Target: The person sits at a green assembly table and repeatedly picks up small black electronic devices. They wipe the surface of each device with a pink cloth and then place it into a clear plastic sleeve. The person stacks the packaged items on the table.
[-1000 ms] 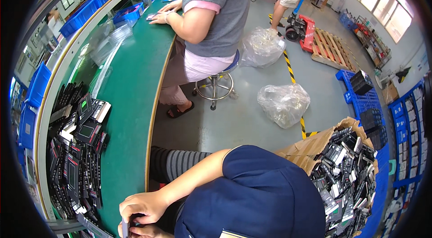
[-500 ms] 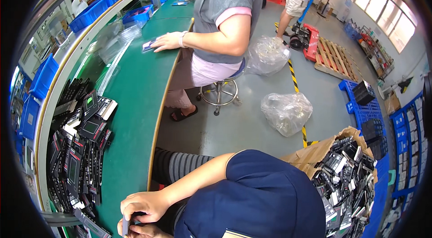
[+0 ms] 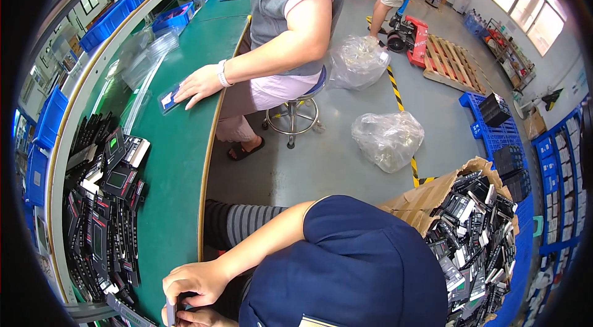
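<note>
At the table's near edge, both my hands are closed round a small dark flat piece (image 3: pixel 172 310), seen nearly edge-on. My right hand (image 3: pixel 196 282) comes over it from above, with the thumb and fingers pinching it. My left hand (image 3: pixel 204 316) grips it from below and is partly cut off by the lower picture edge. Just left of my hands lies a long black flat box (image 3: pixel 128 313). Beyond it a heap of black flat boxes (image 3: pixel 99 228), some with grey window-like panels, covers the left side of the green table (image 3: pixel 167 203).
A co-worker's hand (image 3: pixel 201 84) rests on a blue card (image 3: pixel 168 100) farther up the table. Blue bins (image 3: pixel 52 117) line the left rail. At right stands a cardboard carton (image 3: pixel 426 203) full of similar boxes. Filled clear bags (image 3: pixel 388 142) lie on the floor.
The whole view has shifted slightly. Farther up the table, the co-worker's hand and the blue card have come nearer along the tabletop. My hands keep the same hold on the dark piece.
</note>
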Action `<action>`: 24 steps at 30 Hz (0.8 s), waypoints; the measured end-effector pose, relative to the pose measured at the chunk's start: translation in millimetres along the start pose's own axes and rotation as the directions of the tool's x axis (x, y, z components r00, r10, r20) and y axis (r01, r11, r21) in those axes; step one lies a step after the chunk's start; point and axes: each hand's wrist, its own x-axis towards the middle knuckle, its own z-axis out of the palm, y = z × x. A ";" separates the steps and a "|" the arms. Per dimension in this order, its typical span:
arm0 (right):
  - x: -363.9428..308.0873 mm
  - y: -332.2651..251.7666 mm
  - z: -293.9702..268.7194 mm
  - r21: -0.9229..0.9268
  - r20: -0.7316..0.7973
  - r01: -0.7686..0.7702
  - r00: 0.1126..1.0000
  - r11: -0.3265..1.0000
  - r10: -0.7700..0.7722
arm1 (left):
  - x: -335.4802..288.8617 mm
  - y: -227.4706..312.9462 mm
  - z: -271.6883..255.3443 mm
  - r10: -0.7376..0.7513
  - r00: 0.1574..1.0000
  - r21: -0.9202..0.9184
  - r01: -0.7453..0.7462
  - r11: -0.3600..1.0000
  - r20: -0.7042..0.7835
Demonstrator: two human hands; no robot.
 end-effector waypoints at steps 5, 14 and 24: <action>0.4 -0.6 -0.5 -0.002 -0.009 0.007 1.000 1.000 -0.007 | -0.1 -1.1 0.9 -0.012 1.000 0.003 0.012 1.000 0.007; -1.0 0.9 0.5 -0.002 -0.011 0.009 1.000 1.000 -0.009 | -0.8 -1.9 0.5 -0.039 0.999 0.022 0.039 0.999 0.009; -2.1 2.0 1.0 0.006 -0.009 0.004 1.000 1.000 -0.003 | -4.5 0.0 -3.3 -0.074 0.997 0.039 0.073 0.997 0.011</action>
